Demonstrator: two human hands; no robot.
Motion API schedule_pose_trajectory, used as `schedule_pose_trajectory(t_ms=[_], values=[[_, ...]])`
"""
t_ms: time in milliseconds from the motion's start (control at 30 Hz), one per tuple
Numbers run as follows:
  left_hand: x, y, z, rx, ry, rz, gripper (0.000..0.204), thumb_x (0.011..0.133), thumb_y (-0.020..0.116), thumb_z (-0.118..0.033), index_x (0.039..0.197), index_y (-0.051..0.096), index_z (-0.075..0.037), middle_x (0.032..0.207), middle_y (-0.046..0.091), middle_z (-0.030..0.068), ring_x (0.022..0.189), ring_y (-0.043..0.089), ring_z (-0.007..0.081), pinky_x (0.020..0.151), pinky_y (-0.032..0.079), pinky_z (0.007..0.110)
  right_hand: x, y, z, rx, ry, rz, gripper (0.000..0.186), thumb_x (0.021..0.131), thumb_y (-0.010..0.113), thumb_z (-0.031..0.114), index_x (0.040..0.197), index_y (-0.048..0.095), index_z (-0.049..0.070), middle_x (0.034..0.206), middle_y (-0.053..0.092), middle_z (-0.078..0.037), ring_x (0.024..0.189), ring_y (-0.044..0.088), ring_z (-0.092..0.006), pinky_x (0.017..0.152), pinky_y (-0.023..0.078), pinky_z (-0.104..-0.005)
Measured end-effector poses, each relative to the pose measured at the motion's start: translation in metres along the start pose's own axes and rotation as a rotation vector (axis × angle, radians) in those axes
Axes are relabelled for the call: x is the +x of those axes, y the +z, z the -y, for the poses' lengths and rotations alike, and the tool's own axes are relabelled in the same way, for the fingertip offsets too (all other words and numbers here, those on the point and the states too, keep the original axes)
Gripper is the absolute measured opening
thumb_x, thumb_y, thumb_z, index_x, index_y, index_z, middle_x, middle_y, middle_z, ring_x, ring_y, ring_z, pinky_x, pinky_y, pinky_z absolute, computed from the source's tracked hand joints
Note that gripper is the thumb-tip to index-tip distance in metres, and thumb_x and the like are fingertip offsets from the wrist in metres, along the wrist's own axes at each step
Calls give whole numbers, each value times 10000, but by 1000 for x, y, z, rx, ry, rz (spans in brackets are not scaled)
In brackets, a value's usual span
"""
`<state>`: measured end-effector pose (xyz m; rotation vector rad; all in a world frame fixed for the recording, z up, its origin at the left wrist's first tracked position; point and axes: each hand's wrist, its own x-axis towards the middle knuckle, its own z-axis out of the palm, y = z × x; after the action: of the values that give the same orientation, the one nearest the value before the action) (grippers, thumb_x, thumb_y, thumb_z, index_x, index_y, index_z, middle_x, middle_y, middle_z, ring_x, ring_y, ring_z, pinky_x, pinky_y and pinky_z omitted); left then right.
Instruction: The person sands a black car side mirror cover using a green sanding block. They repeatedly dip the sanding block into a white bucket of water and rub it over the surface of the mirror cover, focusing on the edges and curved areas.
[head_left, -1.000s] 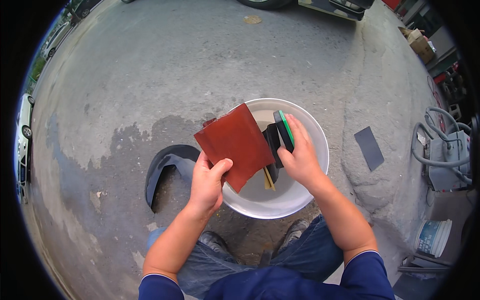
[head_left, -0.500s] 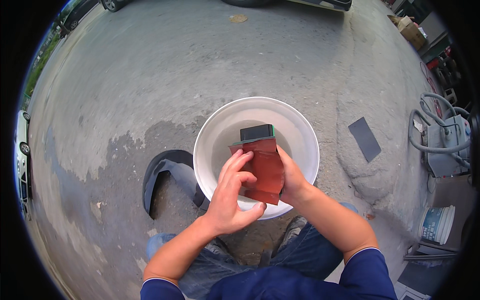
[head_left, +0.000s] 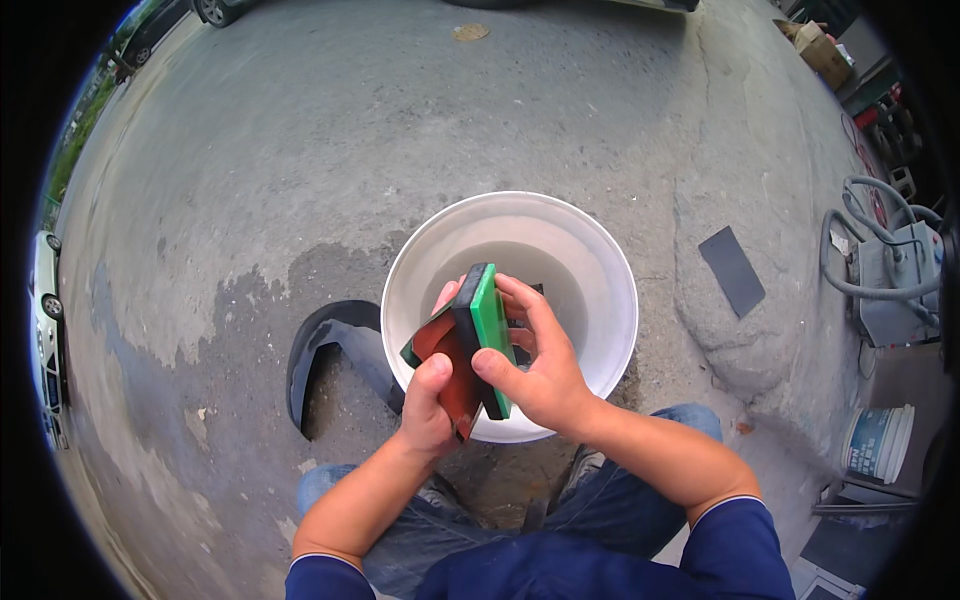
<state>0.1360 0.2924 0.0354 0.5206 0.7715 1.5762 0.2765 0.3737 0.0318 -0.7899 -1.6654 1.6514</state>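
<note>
My right hand (head_left: pixel 548 370) grips a sanding block (head_left: pixel 492 335) with a green layer and a black layer, stood on edge, thumb on its green face. Against the block's black side, my left hand (head_left: pixel 428 415) pinches a folded sheet of sandpaper (head_left: pixel 460 385) with a red-brown back, its thumb at the front. The left fingers are partly hidden behind sheet and block. Dark edges show behind my right fingers; I cannot tell what they belong to. Both hands are over a white bucket (head_left: pixel 435 228) holding cloudy water.
Left of the bucket lies a curved dark trim piece (head_left: pixel 345 325) on wet concrete. A dark grey sheet (head_left: pixel 732 270) lies to the right. Farther right stand a grey machine with hoses (head_left: pixel 890 300) and a small labelled pail (head_left: pixel 878 445). Parked vehicles line the far edge.
The block has turned from lying behind the sandpaper to standing on edge, green face to the right. My right hand now grips it from the right; the sandpaper has swung left, into my left hand.
</note>
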Motion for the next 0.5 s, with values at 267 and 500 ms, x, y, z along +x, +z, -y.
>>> schedule_pose_trajectory(t_ms=[267, 500], values=[[13, -6, -27, -225, -18, -61, 884, 994, 498, -560, 1672, 331, -17, 1726, 366, 167, 1558, 417, 355, 1258, 390, 560, 9, -10, -3, 255, 72, -182, 815, 995, 776, 395, 1585, 389, -13, 1487, 538, -169, 1341, 562, -259, 1135, 480, -424], [20, -26, -44, -496, -106, 109, 904, 996, 477, -545, 1649, 345, 66, 1613, 502, 254, 1460, 526, 397, 1219, 429, 535, 33, -35, -11, 839, 674, -68, 443, 1111, 538, 435, 1389, 619, 100, 1168, 741, -65, 1035, 721, -192, 981, 583, -377]])
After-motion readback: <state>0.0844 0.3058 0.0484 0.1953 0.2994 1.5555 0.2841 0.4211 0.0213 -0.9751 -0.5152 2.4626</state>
